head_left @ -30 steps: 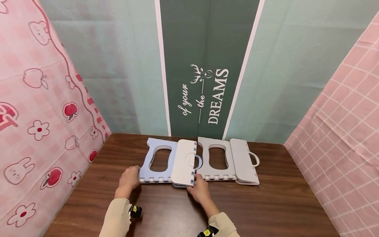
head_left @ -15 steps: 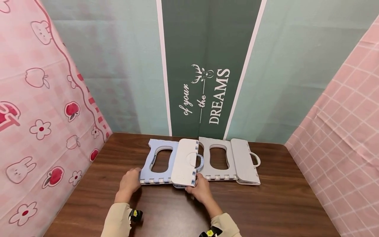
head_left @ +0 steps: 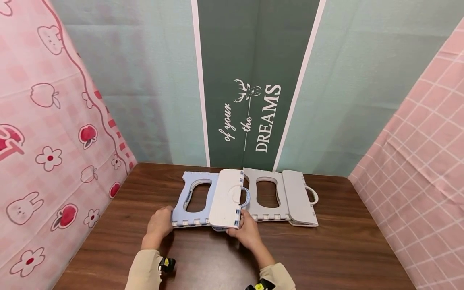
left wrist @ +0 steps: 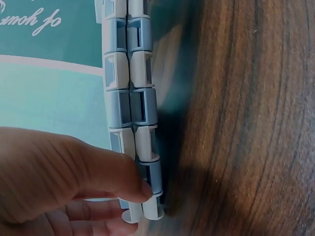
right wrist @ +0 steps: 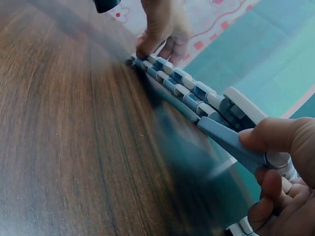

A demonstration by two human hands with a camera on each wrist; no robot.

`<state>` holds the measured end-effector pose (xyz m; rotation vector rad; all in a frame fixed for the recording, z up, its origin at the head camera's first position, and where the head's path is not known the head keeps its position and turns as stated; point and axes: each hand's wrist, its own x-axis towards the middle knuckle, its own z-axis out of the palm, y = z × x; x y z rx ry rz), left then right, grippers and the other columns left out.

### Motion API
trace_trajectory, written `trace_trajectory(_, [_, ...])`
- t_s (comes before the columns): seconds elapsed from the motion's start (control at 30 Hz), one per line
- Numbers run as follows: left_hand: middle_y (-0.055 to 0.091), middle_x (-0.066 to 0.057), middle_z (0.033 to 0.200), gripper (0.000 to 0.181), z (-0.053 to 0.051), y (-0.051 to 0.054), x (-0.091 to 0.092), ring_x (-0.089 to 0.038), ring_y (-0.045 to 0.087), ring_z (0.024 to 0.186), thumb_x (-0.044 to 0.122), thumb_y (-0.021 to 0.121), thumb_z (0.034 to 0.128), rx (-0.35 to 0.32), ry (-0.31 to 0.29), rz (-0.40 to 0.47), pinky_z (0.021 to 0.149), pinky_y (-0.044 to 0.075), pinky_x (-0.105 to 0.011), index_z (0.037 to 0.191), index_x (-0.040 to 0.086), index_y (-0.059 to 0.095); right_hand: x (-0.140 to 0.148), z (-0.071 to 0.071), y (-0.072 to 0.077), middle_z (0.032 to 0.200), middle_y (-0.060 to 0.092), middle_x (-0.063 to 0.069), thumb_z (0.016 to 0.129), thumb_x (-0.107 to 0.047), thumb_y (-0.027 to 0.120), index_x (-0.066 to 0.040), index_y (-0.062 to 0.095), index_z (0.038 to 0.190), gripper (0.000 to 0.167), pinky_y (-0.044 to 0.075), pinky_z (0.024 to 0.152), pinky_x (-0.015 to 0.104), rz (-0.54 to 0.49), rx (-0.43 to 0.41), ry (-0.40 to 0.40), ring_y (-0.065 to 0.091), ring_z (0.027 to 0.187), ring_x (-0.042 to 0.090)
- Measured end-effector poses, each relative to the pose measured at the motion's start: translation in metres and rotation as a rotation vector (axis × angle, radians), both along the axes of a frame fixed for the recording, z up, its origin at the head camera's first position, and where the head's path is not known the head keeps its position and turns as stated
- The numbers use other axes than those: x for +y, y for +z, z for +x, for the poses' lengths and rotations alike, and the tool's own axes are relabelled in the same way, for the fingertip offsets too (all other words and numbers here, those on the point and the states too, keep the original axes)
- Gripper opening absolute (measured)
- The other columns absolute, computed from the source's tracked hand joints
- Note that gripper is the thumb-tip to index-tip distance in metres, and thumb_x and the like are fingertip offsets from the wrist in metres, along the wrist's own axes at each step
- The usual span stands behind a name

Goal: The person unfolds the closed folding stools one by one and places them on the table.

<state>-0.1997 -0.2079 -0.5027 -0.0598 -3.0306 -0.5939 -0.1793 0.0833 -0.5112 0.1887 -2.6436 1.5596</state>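
A folded blue-and-white stool (head_left: 178,215) lies on the brown table, its white panel (head_left: 226,199) at the right with a blue loop handle (head_left: 246,197). My left hand (head_left: 158,223) holds its near left corner; in the left wrist view the thumb of that hand (left wrist: 74,172) presses the hinged edge (left wrist: 140,105), with fingers on the other side. My right hand (head_left: 248,231) grips the near right corner, and the right wrist view shows this hand (right wrist: 288,167) pinching a blue part (right wrist: 229,140) between thumb and fingers.
A grey folded stool (head_left: 295,197) with a loop handle lies directly to the right, close to the blue one. Behind the table (head_left: 326,249) hangs a green curtain (head_left: 163,80); pink patterned cloths (head_left: 47,121) stand at both sides.
The near edge of the blue-and-white stool has shifted slightly toward me and to the right, both hands moving with it. Their hold looks the same. The grey stool stays put.
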Motion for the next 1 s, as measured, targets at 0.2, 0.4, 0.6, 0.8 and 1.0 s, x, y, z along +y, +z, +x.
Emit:
trace_trajectory(0.2, [0.058,-0.017,0.079,0.025,0.001,0.002,0.003,-0.034,0.057,0.071,-0.01,0.067,0.0625,-0.02,-0.004,-0.008,0.059,0.045,-0.048,0.082,0.002,0.056,0.001,0.001,0.003,0.073,0.055,0.003,0.061,-0.002,0.082,0.015,0.041,0.125,0.077,0.044,0.055,0.024,-0.16,0.013,0.036,0.051,0.06,0.009])
trace_trajectory(0.4, [0.057,-0.016,0.076,0.029,0.002,0.003,0.008,-0.032,0.056,0.067,-0.009,0.069,0.0607,-0.028,-0.026,-0.004,0.057,0.044,-0.047,0.082,0.002,0.053,0.0,0.007,0.018,0.081,0.06,0.01,0.064,0.008,0.077,0.017,0.038,0.127,0.075,0.048,0.059,0.022,-0.263,0.045,0.058,0.059,0.067,0.014])
trace_trajectory(0.6, [0.057,-0.016,0.076,0.032,0.007,0.004,0.01,-0.032,0.056,0.067,-0.008,0.07,0.0589,-0.03,-0.029,0.012,0.056,0.044,-0.047,0.083,0.002,0.052,-0.005,0.02,0.041,0.101,0.059,0.028,0.066,0.014,0.071,0.023,0.03,0.128,0.074,0.051,0.071,0.026,-0.357,0.055,0.068,0.061,0.088,0.035])
trace_trajectory(0.8, [0.058,-0.015,0.079,0.034,0.01,0.004,0.011,-0.03,0.056,0.068,-0.008,0.071,0.0592,-0.02,-0.027,0.015,0.058,0.045,-0.046,0.087,0.001,0.055,-0.007,0.02,0.025,0.11,0.057,0.026,0.066,0.008,0.076,0.017,0.03,0.131,0.08,0.05,0.074,0.026,-0.315,0.071,0.05,0.06,0.094,0.03])
trace_trajectory(1.0, [0.058,-0.015,0.081,0.032,0.01,0.001,0.013,-0.03,0.056,0.07,-0.007,0.069,0.062,0.007,-0.036,0.001,0.062,0.045,-0.046,0.09,0.0,0.056,-0.009,0.019,0.016,0.112,0.057,0.027,0.063,0.003,0.08,0.014,0.028,0.132,0.087,0.048,0.082,0.033,-0.236,0.129,0.028,0.059,0.1,0.032])
